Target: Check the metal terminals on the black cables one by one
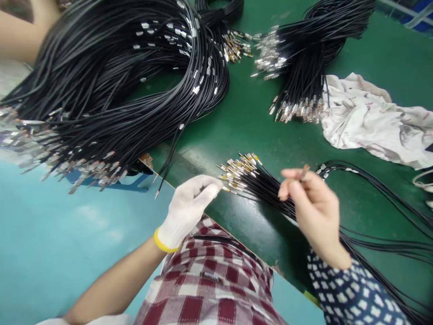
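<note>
My left hand point(194, 205), in a white glove with a yellow cuff, pinches the metal tip of a black cable at the table's front edge. Bare and raised over the cables, my right hand point(313, 205) has its thumb and fingers closed on a small copper-coloured end piece point(305, 172). Between the hands lies a bundle of black cables point(270, 187) whose silver and yellow terminals point(241, 169) point to the left. Its cables pass beneath my right hand and run off to the lower right.
A large coil of black cables point(111, 81) fills the left of the green table point(237, 122), its ends overhanging the edge. More cables point(304, 54) and a crumpled white cloth point(372, 117) lie at the back right. Another person's arm point(16, 36) shows at the upper left.
</note>
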`<state>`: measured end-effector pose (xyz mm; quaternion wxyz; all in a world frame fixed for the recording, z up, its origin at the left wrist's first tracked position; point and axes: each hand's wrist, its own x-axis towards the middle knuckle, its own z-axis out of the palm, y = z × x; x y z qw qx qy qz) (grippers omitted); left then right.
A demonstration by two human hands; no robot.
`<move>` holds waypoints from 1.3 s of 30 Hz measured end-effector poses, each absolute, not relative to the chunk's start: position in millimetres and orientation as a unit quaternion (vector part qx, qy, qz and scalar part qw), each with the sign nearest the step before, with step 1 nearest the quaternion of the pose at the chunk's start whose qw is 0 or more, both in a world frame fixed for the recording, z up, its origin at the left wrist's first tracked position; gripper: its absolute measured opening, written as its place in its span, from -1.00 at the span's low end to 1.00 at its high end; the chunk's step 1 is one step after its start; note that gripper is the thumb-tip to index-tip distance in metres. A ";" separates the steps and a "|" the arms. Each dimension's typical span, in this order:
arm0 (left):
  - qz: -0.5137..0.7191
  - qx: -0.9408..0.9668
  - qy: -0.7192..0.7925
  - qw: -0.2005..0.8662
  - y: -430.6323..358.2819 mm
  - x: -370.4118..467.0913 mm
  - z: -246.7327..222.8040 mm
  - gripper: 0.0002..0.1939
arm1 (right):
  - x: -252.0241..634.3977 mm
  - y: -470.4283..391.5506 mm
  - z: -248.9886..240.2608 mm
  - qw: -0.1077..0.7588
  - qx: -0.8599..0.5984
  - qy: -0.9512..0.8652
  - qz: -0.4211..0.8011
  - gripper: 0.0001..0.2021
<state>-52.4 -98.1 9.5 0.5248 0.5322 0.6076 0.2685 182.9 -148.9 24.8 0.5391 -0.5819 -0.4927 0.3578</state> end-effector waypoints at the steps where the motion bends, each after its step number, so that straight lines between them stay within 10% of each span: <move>1: 0.268 0.544 0.606 0.514 -98.2 -54.6 7.2 -0.85 | 192.8 -137.3 27.6 0.563 -0.581 -0.483 0.334 -0.84; 5: 0.285 0.580 0.609 0.459 -99.6 -58.7 -0.8 -0.81 | 239.3 -85.2 16.5 0.576 -0.616 -0.485 0.232 -0.76; 11: 0.272 0.740 0.547 0.283 -98.9 -62.0 -9.7 -0.83 | 278.5 -51.2 -26.7 0.288 -0.760 -0.568 0.135 -0.69; 14: 0.201 0.830 0.495 0.158 -96.4 -60.2 -15.0 -0.86 | 261.5 -67.8 -14.0 0.279 -0.761 -0.582 0.066 -0.58; 18: 0.118 0.869 0.471 0.097 -93.6 -53.0 -18.6 -0.81 | 204.7 -113.8 12.7 0.277 -0.621 -0.730 0.069 -0.90; 25: 0.086 0.893 0.431 0.095 -97.2 -49.5 -21.5 -0.81 | 135.9 -156.7 -13.6 0.146 -0.591 -0.791 0.052 -0.86; 39: 0.278 0.520 0.563 0.579 -106.3 -87.6 16.6 -0.75 | 135.9 -161.7 -12.2 0.288 -0.547 -0.777 0.120 -0.91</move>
